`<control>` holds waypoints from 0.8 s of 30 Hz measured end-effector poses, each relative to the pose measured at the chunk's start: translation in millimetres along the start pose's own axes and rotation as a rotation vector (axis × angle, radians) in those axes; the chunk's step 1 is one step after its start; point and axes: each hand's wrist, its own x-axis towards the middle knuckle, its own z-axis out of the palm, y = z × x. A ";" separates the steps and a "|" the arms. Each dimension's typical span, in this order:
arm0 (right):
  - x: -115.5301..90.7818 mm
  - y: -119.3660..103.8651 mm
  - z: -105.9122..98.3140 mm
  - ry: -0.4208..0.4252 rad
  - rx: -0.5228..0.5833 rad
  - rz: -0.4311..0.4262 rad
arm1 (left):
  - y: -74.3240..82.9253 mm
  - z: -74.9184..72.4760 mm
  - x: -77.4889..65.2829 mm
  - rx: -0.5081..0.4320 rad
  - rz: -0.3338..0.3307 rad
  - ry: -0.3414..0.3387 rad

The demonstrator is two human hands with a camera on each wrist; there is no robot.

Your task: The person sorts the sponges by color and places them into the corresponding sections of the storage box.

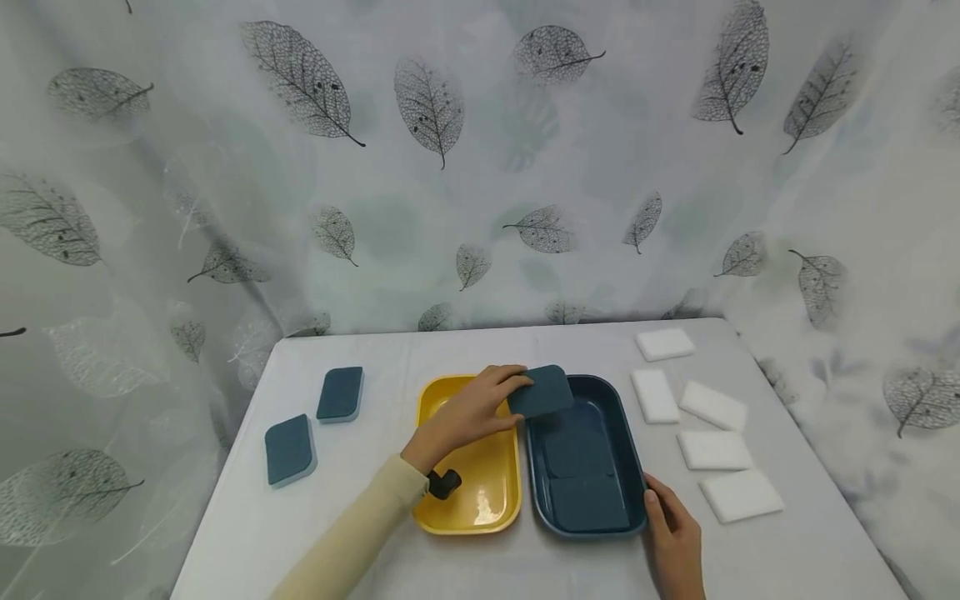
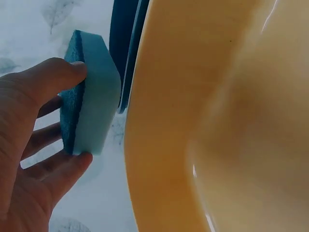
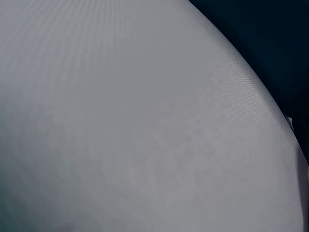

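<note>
My left hand [image 1: 480, 408] pinches a sponge [image 1: 545, 392] over the far left corner of the blue tray [image 1: 636, 467]. In the left wrist view, the sponge [image 2: 94, 96] shows a dark scouring layer and pale blue foam, with the thumb and fingers at its edges. Dark rectangular shapes [image 1: 588, 504] in the tray's own colour show on the tray floor. At the near right corner, my right hand [image 1: 675, 537] holds the tray's rim. The yellow tray [image 1: 480, 500] stands left of the blue one, under my left forearm. The right wrist view shows mostly white cloth.
Two more blue sponges, a farther one [image 1: 340, 393] and a nearer one [image 1: 289, 450], lie on the left of the white table [image 1: 360, 508]. Several white sponge blocks [image 1: 715, 451] lie on the right. A leaf-patterned curtain [image 1: 480, 167] hangs behind the table.
</note>
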 end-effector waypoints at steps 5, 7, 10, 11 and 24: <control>0.9 0.3 -0.6 0.006 -0.004 0.004 | 1.8 5.3 10.8 0.007 0.035 -0.039; 1.5 0.8 -0.4 0.007 0.000 -0.002 | 3.0 7.0 13.6 -0.004 0.041 -0.046; 3.0 1.6 0.0 0.006 0.010 -0.017 | 5.7 8.5 18.4 -0.018 0.046 -0.056; 3.4 1.8 0.0 0.006 0.013 -0.019 | 6.7 8.8 20.2 -0.025 0.048 -0.061; 0.8 1.0 1.3 -0.012 -0.025 -0.013 | 10.6 27.7 35.2 0.069 0.077 -0.167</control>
